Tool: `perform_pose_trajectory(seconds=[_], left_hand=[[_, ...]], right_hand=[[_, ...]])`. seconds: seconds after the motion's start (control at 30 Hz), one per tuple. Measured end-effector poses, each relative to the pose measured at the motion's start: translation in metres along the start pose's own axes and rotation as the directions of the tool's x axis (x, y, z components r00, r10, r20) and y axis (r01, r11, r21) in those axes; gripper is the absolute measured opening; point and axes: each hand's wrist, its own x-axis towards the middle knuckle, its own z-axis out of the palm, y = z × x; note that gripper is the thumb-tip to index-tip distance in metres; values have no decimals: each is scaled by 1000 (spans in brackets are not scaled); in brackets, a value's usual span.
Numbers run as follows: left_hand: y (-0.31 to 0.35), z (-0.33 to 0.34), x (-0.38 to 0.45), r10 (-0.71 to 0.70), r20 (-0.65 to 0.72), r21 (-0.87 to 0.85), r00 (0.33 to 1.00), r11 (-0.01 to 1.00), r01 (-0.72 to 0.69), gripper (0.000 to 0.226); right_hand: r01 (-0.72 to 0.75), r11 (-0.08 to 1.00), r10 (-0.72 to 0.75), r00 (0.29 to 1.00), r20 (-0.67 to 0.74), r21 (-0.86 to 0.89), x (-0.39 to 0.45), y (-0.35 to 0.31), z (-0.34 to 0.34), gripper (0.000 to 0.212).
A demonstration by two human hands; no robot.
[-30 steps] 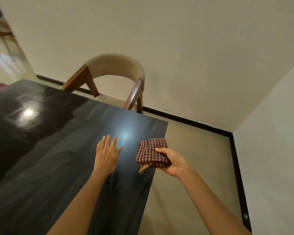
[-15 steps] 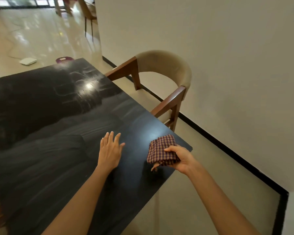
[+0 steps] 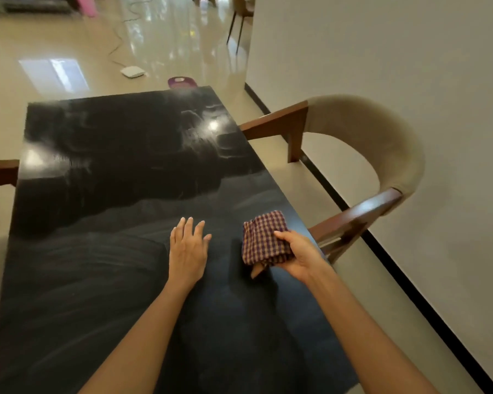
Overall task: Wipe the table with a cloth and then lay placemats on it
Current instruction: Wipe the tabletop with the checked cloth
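At about four o'clock on the table (image 3: 103,251), near its right edge, the right hand (image 3: 298,255) grips the cloth (image 3: 264,240), thumb over the top and fingers curled beneath, one fingertip poking out below the fabric. The cloth is a small-checked weave in dark red and pale tones, folded into a thick pad, its far corner lifted slightly; whether its underside touches the tabletop I cannot tell, though a shadow to its left suggests it is held just above. The left hand (image 3: 188,248) lies just beside it, toward nine o'clock of the cloth, fingers straight and a little spread, palm down on or just over the dark surface. Faint swirling streaks show across the glossy top from the near half up toward twelve o'clock, which I take as wiping marks, so the wiping looks well underway or nearly finished. No placemats appear anywhere in view, so that whole second part seems left to do. A chair (image 3: 382,143) with wooden arms stands at two o'clock, close to the table's right edge.
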Motion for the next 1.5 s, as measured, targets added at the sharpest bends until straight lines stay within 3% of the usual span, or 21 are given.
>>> perform_pose_trajectory(seconds=[0.23, 0.37, 0.47, 0.53, 0.6, 0.67, 0.73, 0.8, 0.87, 0.93, 1.27, 1.5], left_hand=[[-27, 16, 30, -77, -46, -8, 996, 997, 76, 39], [-36, 22, 44, -114, -125, -21, 986, 993, 112, 37], [-38, 26, 53, -123, -143, -9, 982, 992, 124, 36], [-36, 28, 58, -147, -143, -21, 979, 989, 145, 35], [-36, 32, 62, -137, -152, 2, 979, 990, 139, 34], [-36, 35, 65, -108, -161, 42, 981, 992, 116, 32], [-35, 38, 68, -94, -166, 69, 982, 992, 107, 31], [-34, 39, 72, -101, -170, 87, 980, 989, 117, 31], [-33, 39, 74, -101, -179, 110, 979, 986, 122, 32], [-32, 40, 74, -96, -193, 124, 977, 985, 121, 31], [-33, 44, 75, -50, -244, 179, 969, 979, 96, 29], [-34, 48, 73, -60, -260, 157, 964, 982, 104, 35]], right_hand=[[42, 993, -30, 994, 106, -113, 74, -36, 75, 33], [101, 990, -78, 973, 219, -95, 112, -64, 107, 17], [205, 915, -189, 979, 80, -346, 152, -64, 116, 17], [269, 668, -383, 924, -10, -694, 173, -52, 115, 27], [281, 273, -601, 796, 65, -920, 181, -38, 113, 38], [336, -34, -742, 622, 249, -941, 180, -29, 111, 47], [469, -210, -727, 512, 458, -858, 182, -22, 111, 50], [510, -364, -576, 535, 619, -779, 191, -17, 112, 53], [490, -445, -421, 624, 658, -750, 200, -15, 113, 53], [464, -460, -377, 670, 640, -757, 204, -14, 115, 51], [424, -510, -334, 704, 626, -749, 205, -17, 115, 56], [184, -193, -497, 829, 258, -964, 236, -73, 47, 56]])
